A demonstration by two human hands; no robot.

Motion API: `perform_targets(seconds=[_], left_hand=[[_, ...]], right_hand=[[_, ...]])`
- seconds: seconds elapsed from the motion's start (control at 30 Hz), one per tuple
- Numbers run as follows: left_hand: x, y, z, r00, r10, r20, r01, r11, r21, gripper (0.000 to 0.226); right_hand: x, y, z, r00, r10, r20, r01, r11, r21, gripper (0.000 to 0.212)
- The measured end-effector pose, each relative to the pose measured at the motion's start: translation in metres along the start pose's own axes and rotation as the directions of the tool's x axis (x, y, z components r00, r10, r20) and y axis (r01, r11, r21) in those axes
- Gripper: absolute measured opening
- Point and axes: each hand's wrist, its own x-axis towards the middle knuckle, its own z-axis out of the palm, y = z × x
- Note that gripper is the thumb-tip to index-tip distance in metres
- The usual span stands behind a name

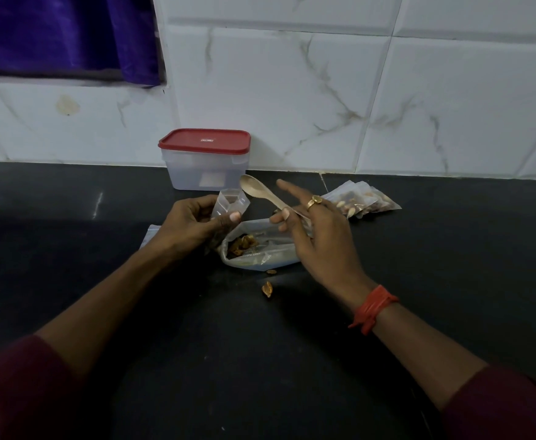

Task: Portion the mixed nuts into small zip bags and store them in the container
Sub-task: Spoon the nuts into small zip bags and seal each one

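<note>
Red lid (180, 143) bears a label (207, 140) — unreadable.

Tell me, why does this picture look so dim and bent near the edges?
Head view: dim light, so the black counter swallows detail; one small glare streak shines on it left of the left hand gripping a small zip bag; the wide lens bows the wall tile joints; the right hand holding the spoon looks slightly soft.

Container (196, 168) behind nut bag (261, 250); filled bags (363, 201), prob. stacked, rt.
</note>
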Motion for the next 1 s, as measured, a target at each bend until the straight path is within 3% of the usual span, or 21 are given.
perform_targets(seconds=[0.13, 0.27, 0.4, 0.5, 0.57, 0.67, 0.8, 1.0], left_hand=[[-0.001, 0.003, -0.001, 0.996, -0.033, -0.077, 0.023, 0.992, -0.123, 0.048], [0.000, 0.012, -0.004, 0.990, -0.102, -0.094, 0.062, 0.930, -0.363, 0.045], [0.000, 0.022, -0.002, 0.989, -0.141, -0.054, 0.088, 0.831, -0.549, 0.049], [-0.003, 0.030, 0.004, 0.985, -0.170, -0.023, 0.119, 0.772, -0.624, 0.058], [-0.005, 0.035, 0.008, 0.982, -0.188, 0.000, 0.142, 0.741, -0.656, 0.059], [-0.009, 0.040, 0.016, 0.977, -0.208, 0.052, 0.185, 0.694, -0.696, 0.064], [-0.013, 0.044, 0.032, 0.974, -0.184, 0.134, 0.225, 0.692, -0.686, 0.064], [-0.017, 0.037, 0.046, 0.960, -0.167, 0.226, 0.275, 0.723, -0.633, 0.065]], right_hand=[[0.003, 0.001, -0.009, 0.992, 0.028, -0.121, -0.030, 0.999, -0.011, 0.030], [0.001, 0.008, -0.018, 0.977, 0.109, -0.186, -0.127, 0.988, -0.088, 0.031], [-0.002, 0.015, -0.014, 0.990, 0.125, -0.066, -0.137, 0.963, -0.232, 0.036], [-0.005, 0.019, -0.011, 0.992, 0.094, 0.086, -0.058, 0.934, -0.352, 0.031], [-0.005, 0.023, -0.011, 0.993, 0.059, 0.107, -0.011, 0.917, -0.398, 0.032], [-0.001, 0.022, -0.011, 0.998, 0.065, 0.023, -0.056, 0.957, -0.285, 0.033], [-0.004, 0.003, -0.011, 0.994, 0.109, 0.028, -0.112, 0.987, 0.116, 0.032], [-0.007, -0.003, -0.003, 0.992, 0.124, -0.007, -0.121, 0.975, 0.186, 0.007]])
